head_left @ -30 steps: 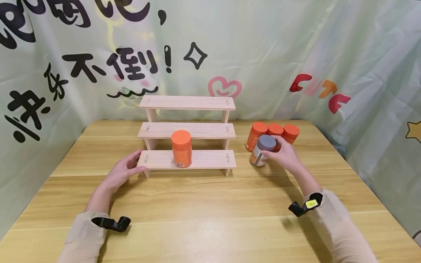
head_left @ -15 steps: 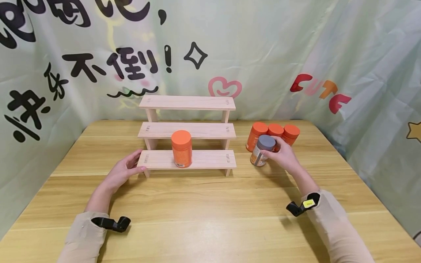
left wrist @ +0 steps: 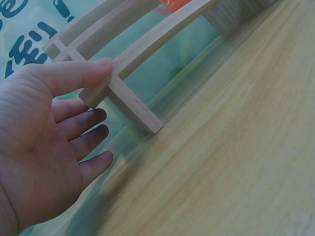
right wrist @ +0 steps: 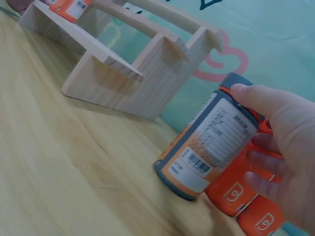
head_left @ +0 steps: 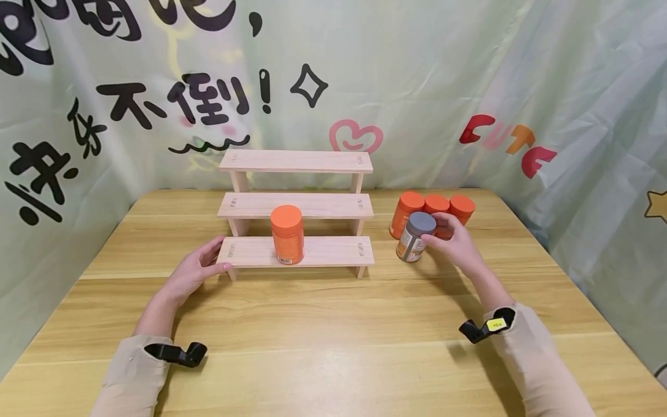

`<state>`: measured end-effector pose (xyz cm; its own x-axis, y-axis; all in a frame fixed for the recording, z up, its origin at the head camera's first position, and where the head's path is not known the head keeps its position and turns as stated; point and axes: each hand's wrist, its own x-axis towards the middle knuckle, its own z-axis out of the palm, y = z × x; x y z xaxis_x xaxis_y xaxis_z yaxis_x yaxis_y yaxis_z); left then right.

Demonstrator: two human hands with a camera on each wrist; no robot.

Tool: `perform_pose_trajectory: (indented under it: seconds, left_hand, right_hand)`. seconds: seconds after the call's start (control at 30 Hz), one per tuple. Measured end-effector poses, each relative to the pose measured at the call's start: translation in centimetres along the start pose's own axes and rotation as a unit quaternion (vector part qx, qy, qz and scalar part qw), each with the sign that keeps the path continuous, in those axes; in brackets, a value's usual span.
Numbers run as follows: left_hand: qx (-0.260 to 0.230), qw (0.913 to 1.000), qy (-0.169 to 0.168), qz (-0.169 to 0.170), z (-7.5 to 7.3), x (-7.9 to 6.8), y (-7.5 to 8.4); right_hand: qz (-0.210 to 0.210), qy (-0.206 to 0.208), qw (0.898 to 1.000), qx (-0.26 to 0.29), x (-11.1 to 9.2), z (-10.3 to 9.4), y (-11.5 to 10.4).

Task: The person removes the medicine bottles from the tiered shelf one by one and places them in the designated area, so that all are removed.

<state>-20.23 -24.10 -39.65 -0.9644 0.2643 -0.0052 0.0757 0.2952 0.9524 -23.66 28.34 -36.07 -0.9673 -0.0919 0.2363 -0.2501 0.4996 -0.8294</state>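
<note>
A three-step wooden display stand (head_left: 333, 252) stands left of centre. Its lowest step's left end lies between the thumb and fingers of my left hand (head_left: 195, 272), which holds it; the thumb (left wrist: 96, 73) is on the front edge. An orange bottle (head_left: 287, 234) stands upright on that step. To the right, a grey-lidded bottle (head_left: 410, 246) with a white label stands on the table. My right hand (head_left: 458, 246) is loosely spread at its right side, the thumb (right wrist: 256, 96) at the lid and the lower fingers apart from the bottle. The index finger is mostly hidden in the right wrist view.
Several orange bottles (head_left: 409, 211) stand in a row right behind the grey-lidded one, close to the right hand's fingers. The wooden table (head_left: 312, 341) reaches back to a printed cloth backdrop (head_left: 417, 87).
My right hand has shifted slightly right and loosened around the grey-lidded bottle, so more of its label shows. That bottle keeps its place. The left hand and stand have not moved.
</note>
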Motion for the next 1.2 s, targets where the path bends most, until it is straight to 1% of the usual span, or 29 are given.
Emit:
perform_pose_trajectory:
  seconds: [0.13,0.33,0.5,0.63,0.77,0.93,1.2]
  left_hand:
    - [0.000,1.0000,-0.001,0.000,0.0,0.1,-0.1]
    - [-0.002,1.0000,-0.001,-0.001,-0.1,0.1,-0.2]
    - [-0.002,1.0000,0.000,0.000,0.0,0.1,0.0]
    - [0.001,1.0000,0.002,0.001,0.0,0.0,0.1]
    - [0.000,1.0000,-0.001,0.005,0.0,0.0,0.0]
    - [-0.002,0.9999,-0.005,0.010,0.0,0.1,-0.1]
    - [-0.007,0.9999,-0.005,0.012,-0.2,0.2,-0.3]
  right_hand:
    - [-0.011,0.023,1.000,0.004,-0.1,-0.8,-0.8]
    - [-0.029,0.052,0.998,0.020,0.5,-2.0,-2.7]
    - [-0.029,0.056,0.998,0.028,1.2,-2.4,-5.0]
    - [-0.033,0.050,0.998,0.031,1.6,-2.0,-7.1]
    - [-0.037,0.030,0.998,0.027,1.7,-1.1,-8.9]
    - [-0.048,-0.018,0.998,0.019,2.4,0.5,-10.3]
    - [-0.069,-0.097,0.992,0.052,3.7,3.8,-11.6]
